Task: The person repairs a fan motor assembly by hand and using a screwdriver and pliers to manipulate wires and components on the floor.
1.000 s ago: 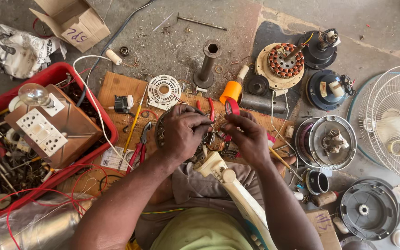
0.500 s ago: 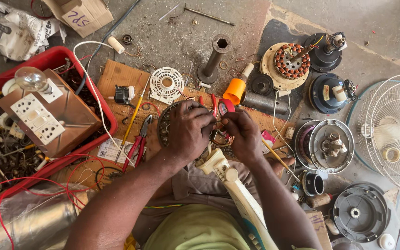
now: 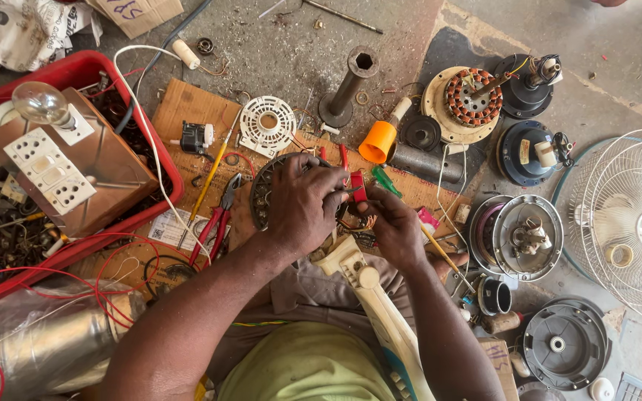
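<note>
the left hand (image 3: 302,204) lies closed over a dark round motor part (image 3: 261,194), gripping its rim. the right hand (image 3: 395,226) pinches red-handled cutters (image 3: 358,186) at the copper windings (image 3: 352,221) just beside that part. against half a second ago, both hands have barely shifted — the cutters sit at the same spot, so the work at the wires is holding steady. red pliers (image 3: 221,215) lie left on cardboard (image 3: 187,111); a white grille (image 3: 267,124) and an orange cap (image 3: 377,141) sit above — a fan guard (image 3: 633,223) lies far right.
</note>
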`<action>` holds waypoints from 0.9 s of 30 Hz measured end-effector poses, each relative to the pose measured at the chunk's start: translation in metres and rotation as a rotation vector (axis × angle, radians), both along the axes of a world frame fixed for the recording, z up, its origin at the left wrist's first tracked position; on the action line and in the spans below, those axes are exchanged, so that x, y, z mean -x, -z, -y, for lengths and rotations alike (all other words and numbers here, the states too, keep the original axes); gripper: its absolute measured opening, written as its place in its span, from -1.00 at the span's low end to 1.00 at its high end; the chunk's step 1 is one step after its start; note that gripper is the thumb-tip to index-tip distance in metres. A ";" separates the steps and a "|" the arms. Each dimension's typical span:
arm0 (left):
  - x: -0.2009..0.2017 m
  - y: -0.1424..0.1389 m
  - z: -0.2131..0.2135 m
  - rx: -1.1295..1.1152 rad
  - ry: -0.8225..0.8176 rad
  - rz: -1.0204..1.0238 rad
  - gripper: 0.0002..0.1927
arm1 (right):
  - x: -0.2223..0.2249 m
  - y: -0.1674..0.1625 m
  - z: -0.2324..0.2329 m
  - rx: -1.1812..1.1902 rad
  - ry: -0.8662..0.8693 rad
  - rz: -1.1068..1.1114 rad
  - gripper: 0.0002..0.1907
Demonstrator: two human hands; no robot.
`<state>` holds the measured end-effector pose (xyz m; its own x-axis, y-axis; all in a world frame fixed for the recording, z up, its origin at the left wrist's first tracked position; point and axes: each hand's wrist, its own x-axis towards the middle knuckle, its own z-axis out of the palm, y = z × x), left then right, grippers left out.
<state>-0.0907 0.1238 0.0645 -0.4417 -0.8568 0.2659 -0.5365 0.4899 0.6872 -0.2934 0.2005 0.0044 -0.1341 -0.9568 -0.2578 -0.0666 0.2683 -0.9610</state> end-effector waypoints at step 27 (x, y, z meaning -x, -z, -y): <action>0.004 0.002 0.001 0.016 -0.039 0.032 -0.91 | 0.005 -0.023 -0.005 0.177 -0.237 -0.153 -0.63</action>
<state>-0.0948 0.1228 0.0626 -0.4165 -0.8694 0.2658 -0.5770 0.4787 0.6617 -0.2988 0.2055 0.0276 0.0730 -0.9942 -0.0790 -0.2542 0.0581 -0.9654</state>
